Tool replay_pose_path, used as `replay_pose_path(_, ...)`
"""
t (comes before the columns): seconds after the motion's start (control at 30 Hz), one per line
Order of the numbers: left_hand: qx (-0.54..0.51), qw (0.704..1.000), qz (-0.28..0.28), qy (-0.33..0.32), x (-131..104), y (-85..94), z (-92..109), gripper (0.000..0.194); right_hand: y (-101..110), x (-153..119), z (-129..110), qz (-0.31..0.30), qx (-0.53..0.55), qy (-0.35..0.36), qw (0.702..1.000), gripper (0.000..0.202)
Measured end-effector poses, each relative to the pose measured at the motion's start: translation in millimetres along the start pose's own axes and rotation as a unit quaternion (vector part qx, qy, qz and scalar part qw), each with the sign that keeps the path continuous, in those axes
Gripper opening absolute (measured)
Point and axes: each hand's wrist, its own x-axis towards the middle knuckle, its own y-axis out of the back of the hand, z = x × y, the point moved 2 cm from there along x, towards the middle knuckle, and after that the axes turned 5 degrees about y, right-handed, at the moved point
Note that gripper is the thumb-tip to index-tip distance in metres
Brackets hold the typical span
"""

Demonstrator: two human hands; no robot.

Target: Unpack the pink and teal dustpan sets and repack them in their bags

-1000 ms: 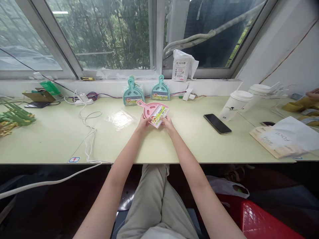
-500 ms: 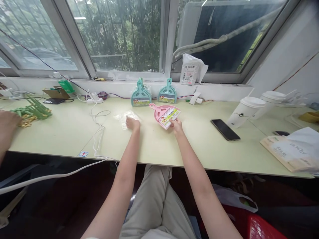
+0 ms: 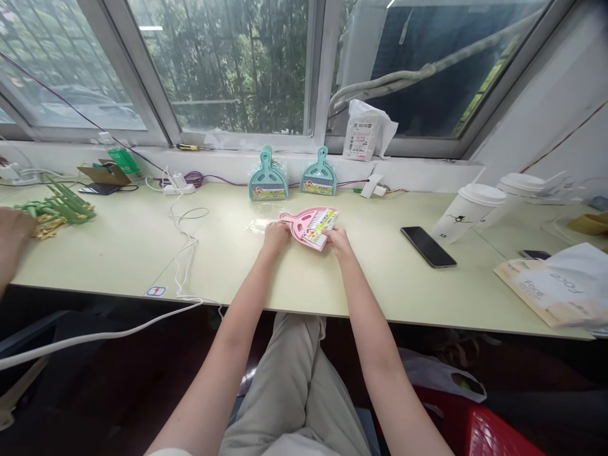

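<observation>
My right hand (image 3: 337, 240) pinches the wide, labelled edge of a pink dustpan (image 3: 300, 223). A small brush lies against the pan, partly covered by a white, green and yellow label (image 3: 323, 227). The pan's handle points left, towards my left hand (image 3: 277, 237), which is closed at the edge of a clear plastic bag (image 3: 260, 225). The handle tip lies right by these fingers; whether it is inside the bag cannot be made out. Behind, two groups of teal dustpans (image 3: 268, 177) in clear wrapping lean upright against the wall under the window.
At right are a black phone (image 3: 428, 247), white lidded cups (image 3: 468, 212) and a paper bag (image 3: 553, 288). White cables (image 3: 185, 253) run across the table at left. Another person's hand (image 3: 14, 240) is by green-stemmed bundles (image 3: 71, 206) at far left.
My left hand has moved right with the plastic bag, up to the dustpan's handle. The dustpan has tilted and dropped slightly, its handle now lower, while my right hand keeps its hold.
</observation>
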Motion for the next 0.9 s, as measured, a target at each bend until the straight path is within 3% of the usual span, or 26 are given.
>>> replay_pose_path(0.07, 0.056, 0.998, 0.016, -0.007, 1, -0.2, -1, 0.024, 7, 3, -1, 0.024, -0.012, -0.002, 1.000, 0.017)
replay_pose_path(0.17, 0.115, 0.992, 0.046, 0.005, 1, 0.0, -5, 0.044, 16, 6, -2, 0.037, -0.017, -0.001, 0.999, 0.018)
replay_pose_path(0.3, 0.119, 0.992, 0.031, 0.033, 1, 1.3, -6, 0.060, 19, 6, -2, 0.050, -0.019, 0.001, 0.999, 0.018)
replay_pose_path(0.5, 0.151, 0.986, 0.050, 0.056, 1, 8.4, -5, 0.050, 12, 4, -2, 0.038, -0.022, -0.002, 0.999, 0.015)
replay_pose_path(0.67, 0.129, 0.986, 0.077, 0.069, 3, 11.2, -6, 0.033, 7, 1, -4, -0.014, -0.019, -0.024, 0.999, 0.015)
replay_pose_path(0.9, 0.093, 0.985, 0.140, 0.043, -2, 17.8, 7, 0.037, -3, -5, -3, -0.059, -0.046, -0.032, 0.997, 0.017)
